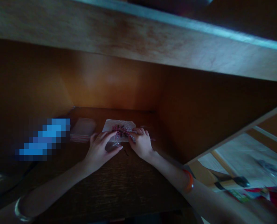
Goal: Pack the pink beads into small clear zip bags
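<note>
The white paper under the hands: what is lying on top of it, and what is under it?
A tangle of dark pink beads lies on the white paper; what lies beneath the paper is hidden.

A dark wooden desktop (129, 189) carries a white paper sheet (110, 126) bearing a tangle of pink beads (121, 130); a stack of clear plastic sleeves (82, 129) lies to its left; farther left sits a blurred blue object (42, 139).

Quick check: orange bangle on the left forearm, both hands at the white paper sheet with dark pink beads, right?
No: the head view shows the orange bangle on the right forearm. The left hand and right hand are at the white paper sheet with dark pink beads, as you said.
</note>
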`<state>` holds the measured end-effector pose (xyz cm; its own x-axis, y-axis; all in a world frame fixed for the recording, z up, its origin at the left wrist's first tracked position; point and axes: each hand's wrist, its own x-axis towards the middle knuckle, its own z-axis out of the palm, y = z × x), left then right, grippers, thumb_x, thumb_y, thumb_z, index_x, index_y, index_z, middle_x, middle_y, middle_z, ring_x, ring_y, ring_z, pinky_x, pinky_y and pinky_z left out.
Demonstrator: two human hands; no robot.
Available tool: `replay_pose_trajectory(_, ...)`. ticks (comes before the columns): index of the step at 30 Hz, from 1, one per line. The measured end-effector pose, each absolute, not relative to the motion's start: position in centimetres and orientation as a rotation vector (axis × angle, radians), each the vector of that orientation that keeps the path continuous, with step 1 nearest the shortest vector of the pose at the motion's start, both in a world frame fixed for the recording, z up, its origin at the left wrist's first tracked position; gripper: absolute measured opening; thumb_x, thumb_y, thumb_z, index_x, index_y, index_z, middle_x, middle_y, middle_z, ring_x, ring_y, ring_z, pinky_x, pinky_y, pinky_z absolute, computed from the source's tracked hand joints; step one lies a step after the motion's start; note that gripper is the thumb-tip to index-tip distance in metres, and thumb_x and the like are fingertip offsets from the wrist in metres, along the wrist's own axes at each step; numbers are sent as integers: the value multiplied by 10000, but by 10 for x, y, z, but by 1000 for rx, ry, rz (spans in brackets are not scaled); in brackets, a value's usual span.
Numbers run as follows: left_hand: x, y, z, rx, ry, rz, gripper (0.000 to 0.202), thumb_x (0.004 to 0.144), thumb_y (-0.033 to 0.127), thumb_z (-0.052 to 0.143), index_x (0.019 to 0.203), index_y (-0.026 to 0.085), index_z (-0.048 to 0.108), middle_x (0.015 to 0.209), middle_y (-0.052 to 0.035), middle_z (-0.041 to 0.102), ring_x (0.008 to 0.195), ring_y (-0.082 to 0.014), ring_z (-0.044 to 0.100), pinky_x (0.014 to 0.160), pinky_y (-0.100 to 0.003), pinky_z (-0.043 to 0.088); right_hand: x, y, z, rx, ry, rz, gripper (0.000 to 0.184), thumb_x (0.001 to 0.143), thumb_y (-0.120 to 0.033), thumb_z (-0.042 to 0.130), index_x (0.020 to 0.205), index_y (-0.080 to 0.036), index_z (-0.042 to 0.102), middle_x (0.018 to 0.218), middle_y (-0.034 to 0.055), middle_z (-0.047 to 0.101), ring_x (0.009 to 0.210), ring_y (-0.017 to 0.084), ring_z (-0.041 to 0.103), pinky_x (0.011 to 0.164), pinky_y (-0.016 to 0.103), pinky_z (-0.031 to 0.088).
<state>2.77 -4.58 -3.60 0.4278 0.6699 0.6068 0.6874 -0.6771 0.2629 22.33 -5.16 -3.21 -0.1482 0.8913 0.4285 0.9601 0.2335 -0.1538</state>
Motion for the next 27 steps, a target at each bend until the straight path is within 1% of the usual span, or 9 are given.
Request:
replay_pose_trajectory(6,27,-46,-36,-2630,-1242,-1123,435,769,388,631,1159,238,512,1099,-63,647,1006,-259,581,911,-447,324,223,-53,-31,-1769,-2121,-280,236,870,-263,467,890,-217,697,1076,76,625,1004,245,499,833,381,351)
replay_pose_trajectory(10,27,-46,-36,-2637,-1251,-1115,427,772,399,627,1156,255,507,1092,-57,650,1001,-254,582,914,-453,319,224,-53,-31,-1750,-2173,-257,231,848,-269,506,1015,-241,663,1098,68,622,1014,241,503,834,375,354)
replay_pose_trajectory(11,27,-46,-36,-2639,-1251,-1116,425,774,397,627,1155,255,507,1091,-58,650,1002,-254,581,915,-454,316,224,-53,-31,-1747,-2185,-260,229,849,-272,503,1005,-238,667,1091,67,627,1012,242,507,836,378,352)
replay_pose_trajectory(15,27,-46,-35,-2650,-1250,-1135,432,775,395,624,1170,263,506,1088,-58,650,1002,-261,580,910,-463,319,223,-54,-31,-1774,-2154,-300,245,872,-276,469,852,-205,703,1063,72,650,1008,244,517,849,390,332)
replay_pose_trajectory(20,27,-46,-36,-2655,-1243,-1147,435,775,395,625,1175,276,503,1076,-52,653,993,-259,583,915,-466,317,223,-54,-31,-1780,-2145,-295,216,868,-289,492,908,-224,694,1059,61,660,998,239,526,844,383,330)
replay_pose_trajectory(27,28,-45,-35,-2649,-1255,-1142,435,762,402,633,1161,268,520,1077,-55,652,988,-261,581,897,-456,329,220,-57,-33,-1728,-2198,-244,180,851,-246,521,870,-213,697,1032,63,674,1006,226,536,862,372,319)
